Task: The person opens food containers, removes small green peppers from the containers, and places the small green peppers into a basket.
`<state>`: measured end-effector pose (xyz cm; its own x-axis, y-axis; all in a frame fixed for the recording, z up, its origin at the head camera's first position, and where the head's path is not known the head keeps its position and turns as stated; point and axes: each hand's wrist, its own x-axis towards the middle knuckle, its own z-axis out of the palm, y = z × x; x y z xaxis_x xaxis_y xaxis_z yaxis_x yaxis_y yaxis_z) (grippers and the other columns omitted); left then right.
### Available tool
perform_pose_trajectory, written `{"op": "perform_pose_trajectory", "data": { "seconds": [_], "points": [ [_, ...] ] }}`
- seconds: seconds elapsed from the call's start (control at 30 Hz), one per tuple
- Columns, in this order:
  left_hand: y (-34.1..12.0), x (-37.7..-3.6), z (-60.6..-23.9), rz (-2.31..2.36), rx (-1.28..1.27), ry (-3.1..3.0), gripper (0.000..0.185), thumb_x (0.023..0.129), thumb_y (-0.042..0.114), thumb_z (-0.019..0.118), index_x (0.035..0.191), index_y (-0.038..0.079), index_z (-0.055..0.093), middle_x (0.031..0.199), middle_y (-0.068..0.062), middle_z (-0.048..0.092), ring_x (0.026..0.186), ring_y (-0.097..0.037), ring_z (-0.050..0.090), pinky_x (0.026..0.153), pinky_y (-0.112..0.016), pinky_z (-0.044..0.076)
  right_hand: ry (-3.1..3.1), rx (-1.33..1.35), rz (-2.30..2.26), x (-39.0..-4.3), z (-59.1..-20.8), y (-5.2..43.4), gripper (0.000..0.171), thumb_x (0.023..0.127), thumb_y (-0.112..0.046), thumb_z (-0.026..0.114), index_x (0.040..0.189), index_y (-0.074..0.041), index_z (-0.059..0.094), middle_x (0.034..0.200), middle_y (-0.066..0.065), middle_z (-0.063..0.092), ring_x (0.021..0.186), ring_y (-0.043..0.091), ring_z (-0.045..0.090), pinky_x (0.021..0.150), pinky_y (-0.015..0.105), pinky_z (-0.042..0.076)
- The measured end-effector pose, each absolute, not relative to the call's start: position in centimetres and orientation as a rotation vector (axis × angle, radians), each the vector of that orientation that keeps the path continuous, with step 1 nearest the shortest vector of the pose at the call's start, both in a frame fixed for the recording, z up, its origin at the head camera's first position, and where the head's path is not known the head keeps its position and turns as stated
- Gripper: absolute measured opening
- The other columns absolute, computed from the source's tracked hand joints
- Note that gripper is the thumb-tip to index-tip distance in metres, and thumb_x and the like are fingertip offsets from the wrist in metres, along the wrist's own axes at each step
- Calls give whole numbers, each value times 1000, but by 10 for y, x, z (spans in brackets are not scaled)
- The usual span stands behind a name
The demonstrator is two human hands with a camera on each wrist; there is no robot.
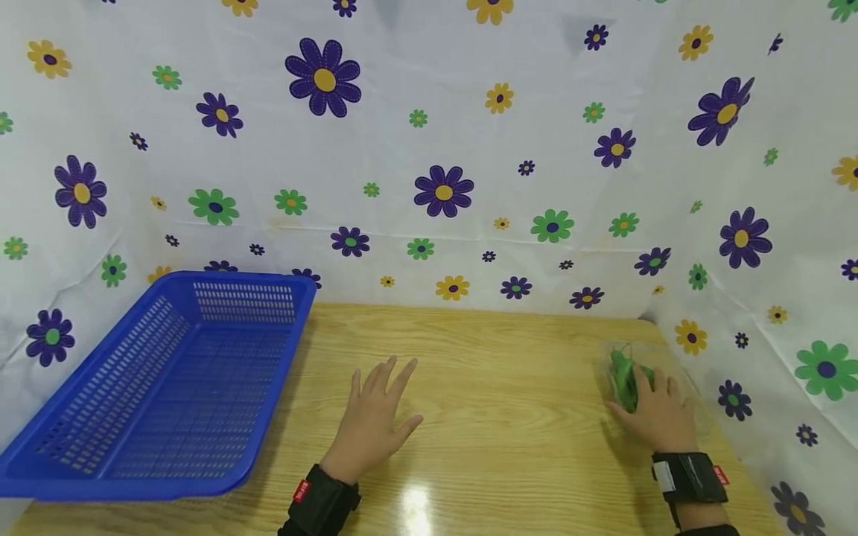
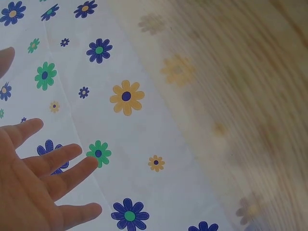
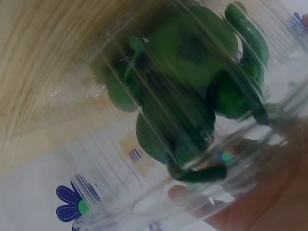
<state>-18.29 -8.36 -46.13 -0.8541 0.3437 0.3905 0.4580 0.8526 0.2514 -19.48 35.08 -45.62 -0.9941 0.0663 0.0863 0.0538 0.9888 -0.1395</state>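
Note:
My right hand (image 1: 660,417) reaches over a clear plastic container (image 1: 697,417) at the right side of the table, its thumb to the left and its fingers pointing forward. Green peppers (image 1: 623,378) lie in that container, partly covered by the hand. In the right wrist view the peppers (image 3: 175,115) show through the clear wall, with part of the hand (image 3: 264,192) at the lower right. Whether a fingertip touches a pepper is hard to tell. My left hand (image 1: 372,420) hovers above the table with its fingers spread and holds nothing; the left wrist view shows its straight fingers (image 2: 72,175).
A blue plastic basket (image 1: 304,313) with slotted walls stands at the left, with nothing seen in it. Under everything is a light wooden table (image 1: 482,372). A white cloth with flower prints (image 1: 389,149) hangs behind the table and along both sides.

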Motion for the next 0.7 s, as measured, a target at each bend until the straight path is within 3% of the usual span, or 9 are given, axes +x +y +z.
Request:
{"op": "perform_pose_trajectory", "data": {
  "seconds": [0.3,0.7],
  "points": [
    [-78,-184,-461,-525,-654,-2685,79,81,39,71,147,19,32,143,-20,39,129,-39,43,106,-66,24,-2957,173,248,-195,-461,341,72,84,-31,67,140,3,37,141,34,33,128,57,28,96,74,22],
    [-63,-185,-457,-526,-793,-2706,74,84,37,69,146,18,34,142,-18,42,132,-33,42,108,-63,24,-2793,699,328,-202,-464,287,68,76,-26,75,136,-9,49,142,15,46,131,41,40,101,67,29]
  ]
}}
